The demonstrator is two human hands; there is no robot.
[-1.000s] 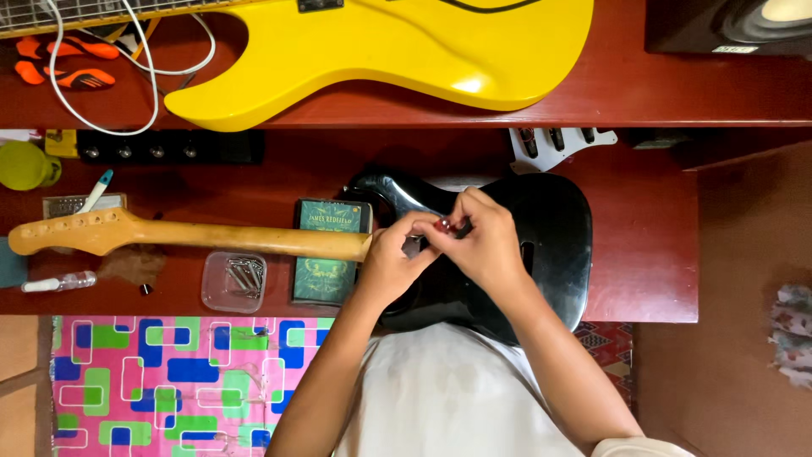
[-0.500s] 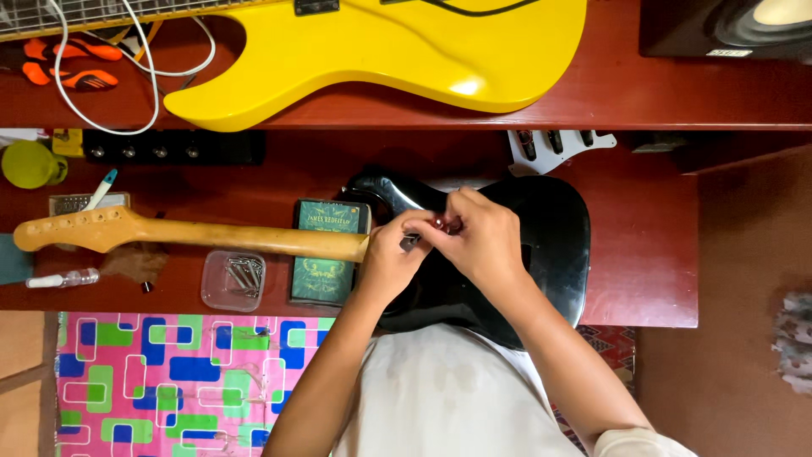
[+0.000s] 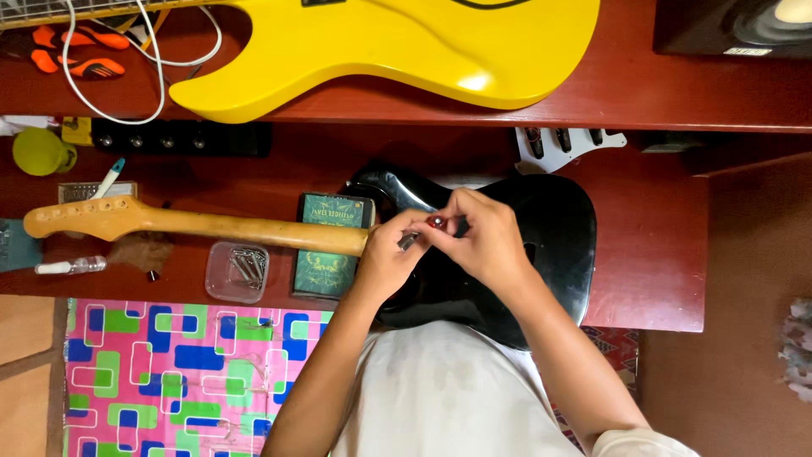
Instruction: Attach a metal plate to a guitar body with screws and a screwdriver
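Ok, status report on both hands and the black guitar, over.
Left hand and right hand together over glossy black guitar body, pinching a small red-handled tool. Pale wooden neck attached, lying flat. Green book beside; nothing blocking.

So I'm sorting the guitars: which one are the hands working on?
The black guitar body with the wooden neck; the yellow one lies untouched on the shelf behind.

Yellow guitar body (image 3: 397, 51), orange pliers (image 3: 80, 52), green book (image 3: 331, 245), clear screw tray (image 3: 238, 272), speaker (image 3: 734, 25)

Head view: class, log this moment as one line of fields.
left hand: pinches small metal part | right hand: grips red-handled tool | under hands: black guitar body | beside: green book
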